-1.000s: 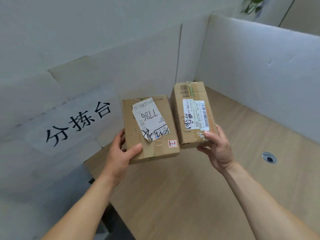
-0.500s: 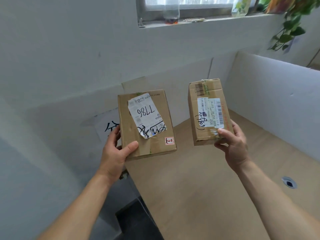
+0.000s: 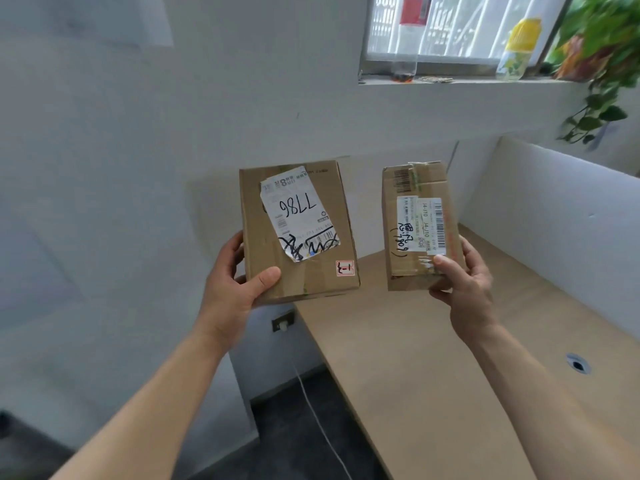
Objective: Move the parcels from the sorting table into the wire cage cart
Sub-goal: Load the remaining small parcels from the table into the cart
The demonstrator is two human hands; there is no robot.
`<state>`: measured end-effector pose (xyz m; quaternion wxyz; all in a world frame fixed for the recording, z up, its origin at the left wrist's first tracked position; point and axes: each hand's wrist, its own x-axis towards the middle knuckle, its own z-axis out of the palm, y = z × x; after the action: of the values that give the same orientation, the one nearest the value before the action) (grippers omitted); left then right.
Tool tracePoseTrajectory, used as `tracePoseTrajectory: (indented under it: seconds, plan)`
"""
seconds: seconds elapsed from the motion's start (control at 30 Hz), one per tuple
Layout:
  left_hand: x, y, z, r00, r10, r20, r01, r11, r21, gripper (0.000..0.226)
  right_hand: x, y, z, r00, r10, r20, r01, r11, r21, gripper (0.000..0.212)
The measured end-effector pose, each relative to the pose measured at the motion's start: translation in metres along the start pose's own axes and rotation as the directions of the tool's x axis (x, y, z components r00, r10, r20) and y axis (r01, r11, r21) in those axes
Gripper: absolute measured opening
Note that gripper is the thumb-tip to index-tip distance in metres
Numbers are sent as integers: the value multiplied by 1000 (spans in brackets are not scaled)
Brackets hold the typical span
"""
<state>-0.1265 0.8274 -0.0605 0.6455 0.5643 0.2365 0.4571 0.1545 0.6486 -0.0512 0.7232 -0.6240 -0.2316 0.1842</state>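
My left hand (image 3: pixel 235 289) grips the near left corner of a flat cardboard parcel (image 3: pixel 304 271) with a torn white label marked 7786, thumb on top. My right hand (image 3: pixel 464 285) holds a narrower cardboard parcel (image 3: pixel 415 188) with a barcode label, thumb pressed on its near end. Both parcels are in the air, apart from each other, above the left end of the wooden sorting table (image 3: pixel 433 358). No wire cage cart is in view.
White partition panels (image 3: pixel 554 216) stand along the table's far and right sides. A cable hole (image 3: pixel 577 364) sits in the tabletop at right. A windowsill above carries bottles (image 3: pixel 407 39) and a trailing plant (image 3: pixel 599 64). Dark floor and a white cable (image 3: pixel 318 420) lie left of the table.
Both parcels have risen and separated as my view swung up and to the left; the window and floor have come into view. The grips are unchanged.
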Motion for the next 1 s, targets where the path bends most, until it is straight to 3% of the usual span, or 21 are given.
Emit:
tracePoseTrajectory:
  seconds: [0.13,0.27,0.47,0.67,0.77,1.0]
  plan:
    - [-35,16,-20,999,-10,-46,11,1000,14,99,-30,-7,6,1000,0,2,0,1000,22,53]
    - [-66,32,-40,995,-6,-99,7,1000,11,94,-47,-9,20,999,17,36,-19,998,68,47]
    - [-115,55,-66,968,46,-248,-38,999,40,104,-64,-13,47,984,42,175,-58,994,92,46]
    - [-177,70,-75,912,125,-391,-89,990,107,85,-85,-15,67,945,22,327,-59,993,104,47]
    - [-213,79,-80,874,149,-462,-103,987,123,85,-99,-16,79,918,3,396,-53,992,115,44]
    - [-297,104,-92,767,210,-606,-121,975,186,66,-142,-18,112,827,3,562,-95,986,135,41]
